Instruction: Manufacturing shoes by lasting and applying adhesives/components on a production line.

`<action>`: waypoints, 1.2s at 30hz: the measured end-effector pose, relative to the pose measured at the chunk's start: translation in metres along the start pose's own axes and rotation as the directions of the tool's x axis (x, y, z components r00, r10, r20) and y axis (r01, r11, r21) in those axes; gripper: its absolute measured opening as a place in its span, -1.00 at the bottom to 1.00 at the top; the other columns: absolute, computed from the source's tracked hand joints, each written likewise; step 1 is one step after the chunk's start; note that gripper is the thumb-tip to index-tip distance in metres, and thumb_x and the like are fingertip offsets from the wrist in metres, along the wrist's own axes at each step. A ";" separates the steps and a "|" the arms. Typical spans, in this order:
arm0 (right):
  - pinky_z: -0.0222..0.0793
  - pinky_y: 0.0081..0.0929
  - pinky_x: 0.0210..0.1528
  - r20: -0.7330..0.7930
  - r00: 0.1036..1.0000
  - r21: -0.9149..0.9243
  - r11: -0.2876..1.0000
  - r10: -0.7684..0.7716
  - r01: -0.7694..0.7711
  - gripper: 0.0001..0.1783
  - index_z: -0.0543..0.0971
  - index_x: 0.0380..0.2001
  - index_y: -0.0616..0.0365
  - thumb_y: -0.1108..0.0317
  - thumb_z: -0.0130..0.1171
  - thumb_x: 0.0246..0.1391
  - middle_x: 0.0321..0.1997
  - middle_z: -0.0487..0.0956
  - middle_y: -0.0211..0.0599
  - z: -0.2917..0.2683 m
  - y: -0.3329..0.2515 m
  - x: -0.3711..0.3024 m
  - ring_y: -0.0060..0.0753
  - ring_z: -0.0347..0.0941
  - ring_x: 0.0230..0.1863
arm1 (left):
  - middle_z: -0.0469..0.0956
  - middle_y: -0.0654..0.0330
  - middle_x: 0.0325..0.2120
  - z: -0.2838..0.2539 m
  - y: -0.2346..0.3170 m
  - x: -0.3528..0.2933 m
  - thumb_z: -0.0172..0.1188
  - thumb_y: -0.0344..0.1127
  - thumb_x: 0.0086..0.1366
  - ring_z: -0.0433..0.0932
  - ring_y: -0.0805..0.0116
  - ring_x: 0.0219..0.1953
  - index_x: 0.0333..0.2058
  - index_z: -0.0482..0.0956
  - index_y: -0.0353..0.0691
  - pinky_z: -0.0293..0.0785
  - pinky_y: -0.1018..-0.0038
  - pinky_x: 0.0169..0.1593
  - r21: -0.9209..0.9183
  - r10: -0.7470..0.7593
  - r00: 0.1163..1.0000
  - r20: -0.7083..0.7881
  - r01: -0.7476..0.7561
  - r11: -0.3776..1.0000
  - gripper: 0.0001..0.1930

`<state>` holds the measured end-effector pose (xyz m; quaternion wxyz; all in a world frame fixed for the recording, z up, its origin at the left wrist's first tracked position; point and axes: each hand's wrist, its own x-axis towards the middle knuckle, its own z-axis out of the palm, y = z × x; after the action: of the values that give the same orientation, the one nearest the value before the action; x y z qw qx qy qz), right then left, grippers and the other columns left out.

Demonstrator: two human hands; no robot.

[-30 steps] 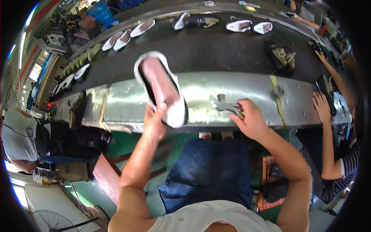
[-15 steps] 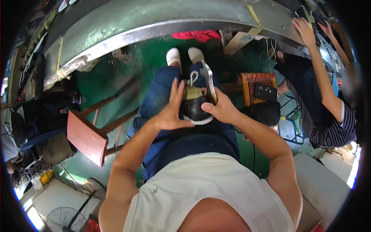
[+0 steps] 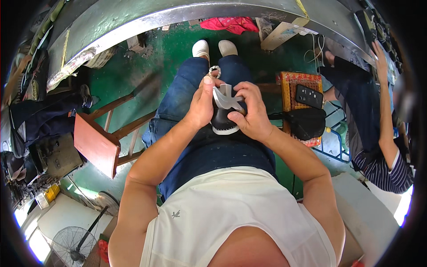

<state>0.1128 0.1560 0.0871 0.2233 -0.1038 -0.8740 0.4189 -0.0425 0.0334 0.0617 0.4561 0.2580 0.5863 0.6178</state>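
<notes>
Between my thighs sits a black shoe (image 3: 222, 120) with a pale rim along its near end. My left hand (image 3: 202, 106) is closed round the shoe's left side, thumb pointing away from me. A silvery metal tool with a broad curved head, apparently a pair of pincers (image 3: 228, 102), lies over the top of the shoe. My right hand (image 3: 255, 109) has its fingers curled round the tool, its handle mostly hidden in the palm. A braided pale loop (image 3: 215, 71) stands up just beyond my left fingertips.
A metal-edged bench (image 3: 178, 14) spans the far side. To the left is a reddish wooden stool (image 3: 98, 144). On the right, a phone (image 3: 309, 96) and a black bag (image 3: 306, 123) rest on a beaded seat. People sit at both sides; a fan (image 3: 74, 244) stands lower left.
My right hand has brought the pincers down from upright to lying across the shoe. My left hand has gone from spread fingers to gripping its side. The co-worker's arm at right has shifted.
</notes>
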 end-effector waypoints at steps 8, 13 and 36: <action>0.35 -0.34 0.10 -0.037 0.995 0.570 0.820 0.098 -0.060 -0.64 0.37 -0.13 0.13 0.23 0.30 0.19 0.11 0.50 -0.14 0.021 -0.004 0.010 -0.28 0.42 0.05 | 0.54 0.07 -0.06 0.010 0.015 0.009 -0.42 0.22 0.55 0.38 0.24 0.12 -0.13 0.57 -0.31 0.23 0.30 0.27 0.117 0.006 1.000 -0.011 -0.005 0.993 -0.28; 0.34 -0.56 -0.14 0.059 0.945 0.598 0.746 0.321 -0.291 -0.72 0.36 -0.20 0.07 0.25 0.25 0.24 -0.11 0.57 -0.36 0.034 0.009 -0.004 -0.64 0.30 -0.24 | 0.63 0.06 -0.25 0.018 0.027 0.014 -0.29 0.22 0.53 0.56 0.27 -0.11 -0.24 0.57 -0.41 0.39 0.39 0.15 -0.078 -0.180 0.973 -0.145 0.170 0.982 -0.28; 0.28 -0.37 0.29 -0.042 0.979 0.604 0.786 0.199 -0.134 -0.60 0.44 0.15 0.16 0.35 0.14 0.28 0.28 0.47 -0.16 0.034 0.009 0.012 -0.29 0.43 0.25 | 0.67 0.09 -0.19 0.026 0.050 0.017 -0.28 0.20 0.54 0.55 0.32 -0.14 -0.37 0.70 -0.37 0.41 0.41 0.08 -0.020 -0.302 0.932 -0.202 0.304 0.952 -0.25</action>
<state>0.0859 0.1429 0.0646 0.2516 -0.1261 -0.6720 0.6850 -0.0413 0.0655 0.1110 0.4821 0.1027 0.6661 0.5598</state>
